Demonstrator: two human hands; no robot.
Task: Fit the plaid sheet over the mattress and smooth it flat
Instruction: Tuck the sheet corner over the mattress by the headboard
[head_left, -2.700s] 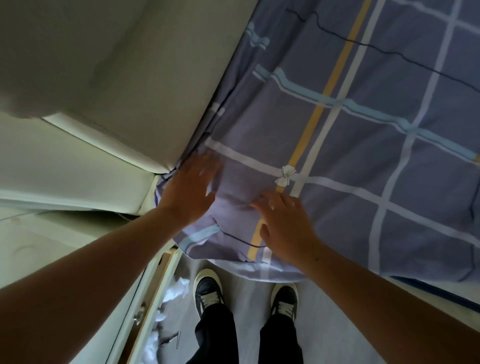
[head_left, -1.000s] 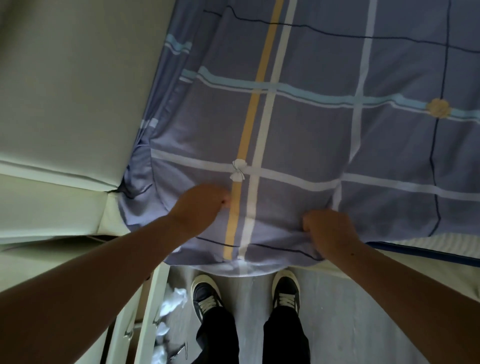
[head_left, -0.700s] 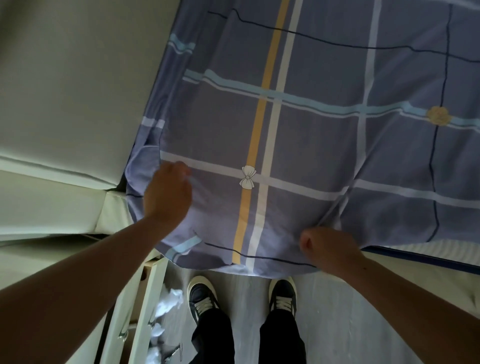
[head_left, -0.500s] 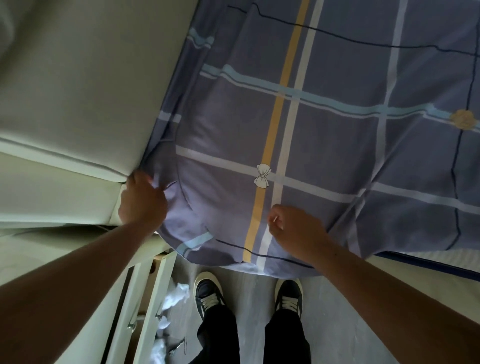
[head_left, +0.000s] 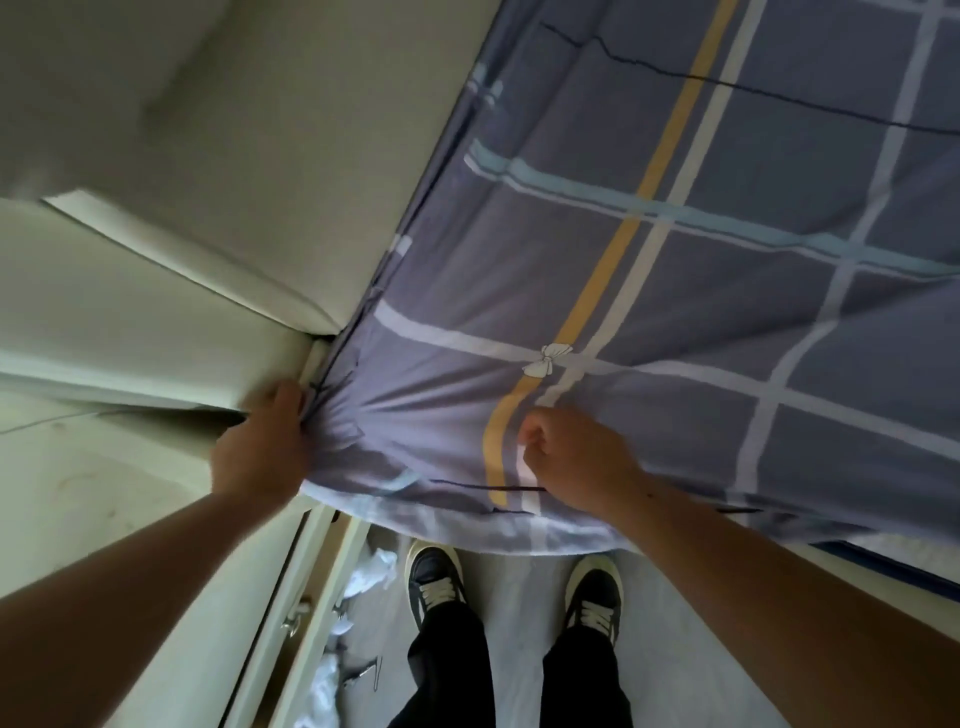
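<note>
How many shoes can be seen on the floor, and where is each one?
2. The left shoe stands below the sheet's near edge, beside the open drawer; the right shoe stands apart, under the right forearm.

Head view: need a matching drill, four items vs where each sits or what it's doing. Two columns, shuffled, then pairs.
Items
1. left hand
2. right hand
3. small white bow print
4. crumpled white paper scraps

States
A. on the floor beside the open drawer
B. fisted on the sheet by the yellow stripe
C. bunching the blue-grey plaid sheet at the corner next to the cream headboard
D. printed where the yellow stripe crosses a white band

Pairs: 1-C, 2-B, 3-D, 4-A
</note>
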